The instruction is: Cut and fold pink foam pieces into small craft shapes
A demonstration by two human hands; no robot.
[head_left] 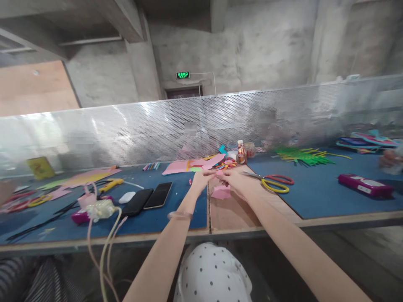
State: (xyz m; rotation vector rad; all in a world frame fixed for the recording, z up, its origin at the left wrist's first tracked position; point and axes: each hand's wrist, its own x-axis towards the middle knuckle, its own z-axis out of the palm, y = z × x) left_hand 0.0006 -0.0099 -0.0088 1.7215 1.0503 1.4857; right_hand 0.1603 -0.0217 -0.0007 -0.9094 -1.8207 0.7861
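Observation:
My left hand [204, 178] and my right hand [232, 179] meet over the bare wooden strip of the table. Between their fingertips is a small piece of pink paper [219, 173], pinched by both hands. Just below them a larger pink paper piece [221, 192] lies on the wood. Scissors with yellow and orange handles [274, 184] rest to the right of my right hand. Behind my hands are pink paper sheets [176, 167] and a colourful paper flower [229, 163].
Two black phones [158, 195] lie at the left, near a power strip with cables [100, 209]. A bottle [241, 152] stands at the back. On the right are green strips [304, 156] and a purple box [365, 186]. Another person's hand [392, 161] shows at the right edge.

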